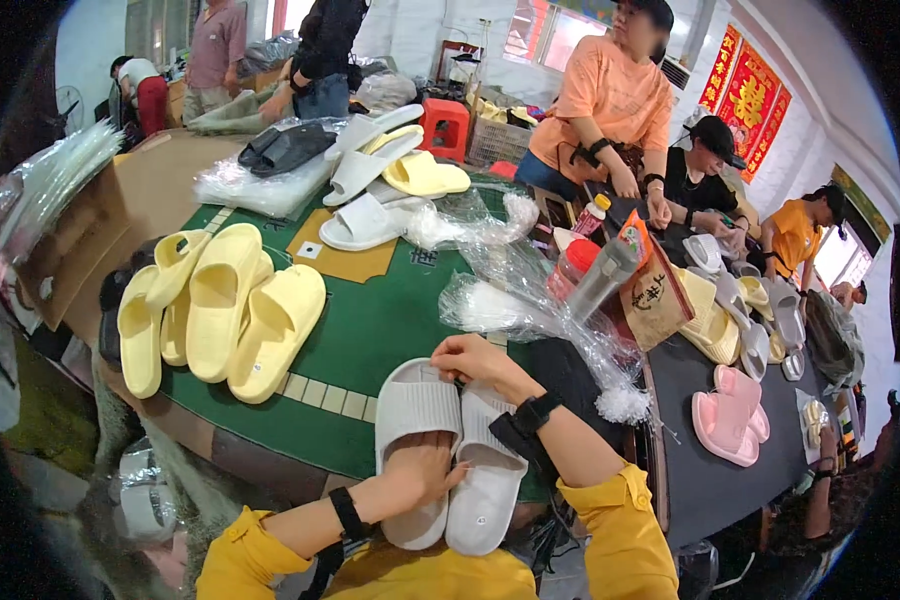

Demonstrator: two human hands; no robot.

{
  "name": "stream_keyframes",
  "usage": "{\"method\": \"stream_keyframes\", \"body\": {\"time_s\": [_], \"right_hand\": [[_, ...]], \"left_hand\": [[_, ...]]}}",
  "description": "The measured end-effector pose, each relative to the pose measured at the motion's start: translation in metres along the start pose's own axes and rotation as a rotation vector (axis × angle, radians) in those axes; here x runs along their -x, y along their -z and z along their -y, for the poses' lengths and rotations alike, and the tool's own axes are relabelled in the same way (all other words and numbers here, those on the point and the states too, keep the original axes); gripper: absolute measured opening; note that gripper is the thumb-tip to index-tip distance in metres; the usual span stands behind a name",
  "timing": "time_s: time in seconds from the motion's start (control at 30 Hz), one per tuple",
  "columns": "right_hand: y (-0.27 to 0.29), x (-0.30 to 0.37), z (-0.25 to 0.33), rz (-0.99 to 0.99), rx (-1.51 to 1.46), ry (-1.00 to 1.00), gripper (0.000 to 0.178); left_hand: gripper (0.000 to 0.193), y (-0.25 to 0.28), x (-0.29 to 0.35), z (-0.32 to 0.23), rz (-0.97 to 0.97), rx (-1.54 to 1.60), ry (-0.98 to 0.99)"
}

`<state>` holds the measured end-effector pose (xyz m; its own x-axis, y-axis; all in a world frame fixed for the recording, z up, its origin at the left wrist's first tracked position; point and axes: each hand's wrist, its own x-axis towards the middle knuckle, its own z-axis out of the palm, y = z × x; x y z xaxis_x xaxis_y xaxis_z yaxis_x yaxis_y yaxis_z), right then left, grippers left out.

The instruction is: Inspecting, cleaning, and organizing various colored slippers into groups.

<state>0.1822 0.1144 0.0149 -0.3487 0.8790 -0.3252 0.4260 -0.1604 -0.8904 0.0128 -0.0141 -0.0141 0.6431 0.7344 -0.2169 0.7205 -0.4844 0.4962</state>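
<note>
A pair of white slide sandals (480, 480) lies side by side at the near edge of the green table (370, 330). My left hand (422, 468) is slipped under the strap of the left sandal (415, 405) and holds it from inside. My right hand (475, 357) grips the toe end of the pair, fingers curled over the top edge. Both wrists wear black bands, and my sleeves are yellow.
Several yellow slides (220, 305) lie to the left, with white and yellow ones (375, 170) at the far side. Clear plastic bags (530, 300), a bottle (595, 280) and pink slides (730, 415) sit to the right. Other people (610, 100) work across the table.
</note>
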Motion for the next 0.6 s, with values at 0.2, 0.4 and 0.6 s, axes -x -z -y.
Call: {"method": "stream_keyframes", "body": {"time_s": [0.2, 0.4, 0.6], "right_hand": [[0.006, 0.038, 0.015, -0.199, 0.029, 0.19, 0.014], [-0.014, 0.07, 0.027, -0.371, -0.069, 0.29, 0.013], [-0.048, 0.074, 0.007, -0.441, -0.198, 0.388, 0.009]], "left_hand": [[0.061, -0.007, 0.019, 0.005, -0.423, -0.174, -0.288], [0.032, 0.04, 0.03, 0.002, -0.708, 0.044, -0.462], [0.023, 0.068, -0.026, 0.03, -0.63, 0.571, -0.244]]}}
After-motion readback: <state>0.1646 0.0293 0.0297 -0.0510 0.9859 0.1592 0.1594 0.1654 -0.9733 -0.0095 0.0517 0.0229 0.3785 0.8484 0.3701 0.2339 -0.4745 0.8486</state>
